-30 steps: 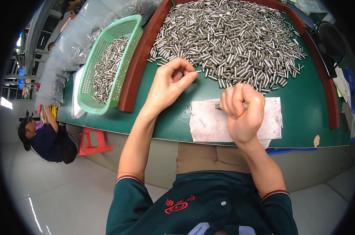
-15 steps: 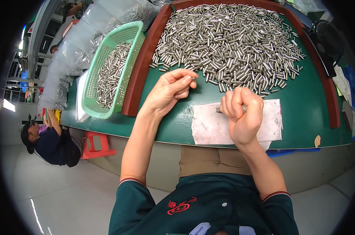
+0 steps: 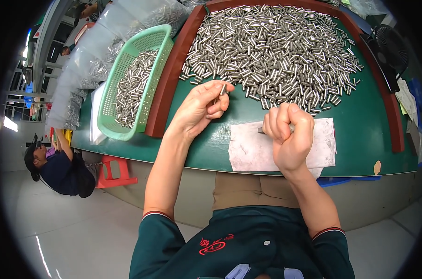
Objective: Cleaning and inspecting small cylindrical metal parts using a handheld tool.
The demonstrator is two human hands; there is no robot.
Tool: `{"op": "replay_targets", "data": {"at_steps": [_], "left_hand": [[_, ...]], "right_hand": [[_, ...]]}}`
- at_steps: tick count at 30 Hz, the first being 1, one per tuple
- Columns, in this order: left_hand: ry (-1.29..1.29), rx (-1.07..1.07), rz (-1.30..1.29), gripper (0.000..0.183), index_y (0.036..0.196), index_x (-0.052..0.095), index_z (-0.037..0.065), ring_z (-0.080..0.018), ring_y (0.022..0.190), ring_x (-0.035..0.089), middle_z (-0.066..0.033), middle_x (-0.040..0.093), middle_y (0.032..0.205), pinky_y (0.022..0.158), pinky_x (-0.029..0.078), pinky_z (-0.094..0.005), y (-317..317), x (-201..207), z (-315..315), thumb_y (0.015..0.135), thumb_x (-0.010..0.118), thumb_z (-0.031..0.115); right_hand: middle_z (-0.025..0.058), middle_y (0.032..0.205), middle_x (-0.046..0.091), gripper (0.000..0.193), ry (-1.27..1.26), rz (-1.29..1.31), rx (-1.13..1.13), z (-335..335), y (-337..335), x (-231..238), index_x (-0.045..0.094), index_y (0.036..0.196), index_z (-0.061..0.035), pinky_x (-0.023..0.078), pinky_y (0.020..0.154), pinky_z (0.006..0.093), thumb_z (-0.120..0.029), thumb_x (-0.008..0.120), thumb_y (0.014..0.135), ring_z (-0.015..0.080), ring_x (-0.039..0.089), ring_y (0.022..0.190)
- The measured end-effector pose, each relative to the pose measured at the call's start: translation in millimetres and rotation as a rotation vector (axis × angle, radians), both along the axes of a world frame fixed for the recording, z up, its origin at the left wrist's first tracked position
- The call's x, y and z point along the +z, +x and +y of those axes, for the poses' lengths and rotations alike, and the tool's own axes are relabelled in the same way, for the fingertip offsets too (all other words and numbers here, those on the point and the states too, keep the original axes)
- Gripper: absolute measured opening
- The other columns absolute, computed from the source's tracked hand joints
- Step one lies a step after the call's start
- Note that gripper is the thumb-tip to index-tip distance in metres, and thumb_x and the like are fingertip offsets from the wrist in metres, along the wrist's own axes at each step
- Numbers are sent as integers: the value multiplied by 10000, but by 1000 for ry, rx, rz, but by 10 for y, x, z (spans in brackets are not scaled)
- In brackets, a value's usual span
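Pinched in my left hand (image 3: 204, 104) is a short metal pin (image 3: 223, 89), raised over the table just short of a wide pile of similar metal pins (image 3: 276, 51). My right hand (image 3: 291, 135) is a closed fist above a stained white cloth (image 3: 248, 149). From the little-finger side of that fist sticks a small grey metal end (image 3: 260, 130); the rest of this piece is hidden by the fingers, so I cannot tell its kind.
A green plastic basket (image 3: 107, 111) with pins in it stands left of a red-brown wooden rail (image 3: 164, 88). Clear bags of pins (image 3: 87, 58) lie beyond it. Another rail (image 3: 392, 121) and a black fan (image 3: 390, 44) are on the right. A seated person (image 3: 62, 167) is far left.
My left fingers have turned the pin, which was nearly hidden, so that it now shows more of its length, standing steeper. My right hand has hardly moved.
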State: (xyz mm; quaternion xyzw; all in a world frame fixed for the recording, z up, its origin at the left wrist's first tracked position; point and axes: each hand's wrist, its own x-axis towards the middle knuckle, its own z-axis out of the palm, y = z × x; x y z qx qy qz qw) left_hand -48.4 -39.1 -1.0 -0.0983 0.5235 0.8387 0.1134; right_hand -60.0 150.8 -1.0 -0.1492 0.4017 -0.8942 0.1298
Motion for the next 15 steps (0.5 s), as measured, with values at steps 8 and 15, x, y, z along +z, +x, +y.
{"op": "replay_targets", "data": {"at_steps": [8,15], "left_hand": [[4,15,-5,237,927,501,-10,-32,459,306,-49,478,624,413,259,-160,5,29,0,899,435,216],[-561,290,191,231,663,498,49,-32,472,290,35,410,562,430,236,-193,-33,-42,24,825,571,197]], "right_hand": [[-3,459,269,345,-13,-12,7,-2,5,10,268,499,-65,187,414,249,-136,322,832,78,223,419],[-2,452,272,343,-4,10,2,-3,1,2,270,492,-65,188,409,249,-134,321,824,77,227,416]]}}
